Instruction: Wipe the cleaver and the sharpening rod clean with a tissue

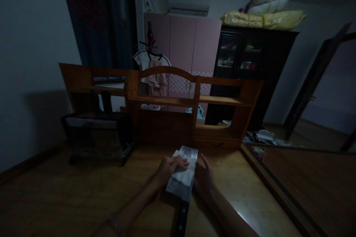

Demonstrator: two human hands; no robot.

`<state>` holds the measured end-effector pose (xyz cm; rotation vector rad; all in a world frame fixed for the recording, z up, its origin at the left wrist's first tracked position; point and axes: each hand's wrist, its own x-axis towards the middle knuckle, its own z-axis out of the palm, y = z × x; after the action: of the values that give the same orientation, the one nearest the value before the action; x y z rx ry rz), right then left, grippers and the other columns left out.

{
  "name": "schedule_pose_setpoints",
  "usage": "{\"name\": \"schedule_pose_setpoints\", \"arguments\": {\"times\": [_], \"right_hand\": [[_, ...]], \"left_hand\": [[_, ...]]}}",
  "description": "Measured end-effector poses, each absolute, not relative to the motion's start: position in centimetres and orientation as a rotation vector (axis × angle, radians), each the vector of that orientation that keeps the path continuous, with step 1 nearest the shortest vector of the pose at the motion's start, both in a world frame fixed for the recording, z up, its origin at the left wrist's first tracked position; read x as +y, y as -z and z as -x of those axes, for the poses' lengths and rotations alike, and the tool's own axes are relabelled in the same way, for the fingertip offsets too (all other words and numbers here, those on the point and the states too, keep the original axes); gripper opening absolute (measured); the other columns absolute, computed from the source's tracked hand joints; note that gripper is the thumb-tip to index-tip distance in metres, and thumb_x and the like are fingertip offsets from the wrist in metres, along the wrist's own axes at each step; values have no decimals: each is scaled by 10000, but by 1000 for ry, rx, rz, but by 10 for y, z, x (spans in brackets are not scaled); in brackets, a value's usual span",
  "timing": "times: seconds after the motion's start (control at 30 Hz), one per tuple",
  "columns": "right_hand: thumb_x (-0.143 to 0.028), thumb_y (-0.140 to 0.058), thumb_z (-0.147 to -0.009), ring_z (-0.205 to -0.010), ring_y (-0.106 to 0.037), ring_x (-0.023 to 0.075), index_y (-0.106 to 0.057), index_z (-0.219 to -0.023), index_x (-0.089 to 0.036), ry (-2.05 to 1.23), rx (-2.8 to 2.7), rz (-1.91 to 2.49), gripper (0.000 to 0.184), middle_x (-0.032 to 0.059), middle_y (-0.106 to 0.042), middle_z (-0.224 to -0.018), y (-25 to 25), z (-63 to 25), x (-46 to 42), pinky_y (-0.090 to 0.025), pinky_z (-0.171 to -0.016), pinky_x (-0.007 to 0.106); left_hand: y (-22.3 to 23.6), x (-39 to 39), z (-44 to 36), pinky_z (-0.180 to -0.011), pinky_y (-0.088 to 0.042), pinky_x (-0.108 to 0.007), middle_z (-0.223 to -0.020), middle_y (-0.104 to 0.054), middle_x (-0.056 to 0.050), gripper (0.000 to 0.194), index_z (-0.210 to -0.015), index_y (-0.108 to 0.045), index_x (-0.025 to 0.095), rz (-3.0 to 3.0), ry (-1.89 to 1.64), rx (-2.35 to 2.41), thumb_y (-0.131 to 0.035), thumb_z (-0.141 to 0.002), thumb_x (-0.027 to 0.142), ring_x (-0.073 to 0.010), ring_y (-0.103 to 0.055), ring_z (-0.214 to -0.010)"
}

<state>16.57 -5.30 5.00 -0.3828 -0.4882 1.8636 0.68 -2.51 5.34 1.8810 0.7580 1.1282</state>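
Observation:
A cleaver (180, 192) with a broad metal blade and a black riveted handle is in front of me, the handle pointing toward me. White tissue or thin cloth (185, 177) covers the middle of the blade. My left hand (171, 167) presses this white piece onto the blade from the left, fingers across it. At the blade's right edge is my right hand (204, 177), thumb raised and apart. Its other fingers go behind the blade and are mostly hidden, seemingly supporting it. Both hands are above the wooden tabletop (133, 196).
A black-framed knife stand (97, 133) with dark handles sticking up is at the left. A wooden shelf unit (164, 100) spans the back of the table. A raised wooden edge (271, 185) runs along the right. Behind are pink cupboards (182, 44) and a dark cabinet (253, 74).

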Motion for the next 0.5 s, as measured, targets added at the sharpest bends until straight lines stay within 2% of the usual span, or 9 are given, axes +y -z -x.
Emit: {"name": "schedule_pose_setpoints", "arguments": {"times": [0.17,0.5], "right_hand": [[-400,-540,-827,-887,-659,211,-652,-948,-185,-1836,-486,423,271,44,-714,-869,-52,-166,-55,-486,-855,380],[-394,-563,-808,-919,-654,219,-647,-979,-197,-1749,-589,481,275,45,-717,-896,-53,-166,-56,-482,-868,389]], "left_hand": [[-46,-15,-7,-975,-437,-366,-851,-742,-64,546,-706,-750,160,-1664,-1215,859,-343,-933,446,-232,-655,-981],[-47,-16,-4,-999,-418,-363,-878,-740,-53,555,-723,-751,176,-1708,-1211,898,-320,-931,455,-227,-648,-1003]]}}
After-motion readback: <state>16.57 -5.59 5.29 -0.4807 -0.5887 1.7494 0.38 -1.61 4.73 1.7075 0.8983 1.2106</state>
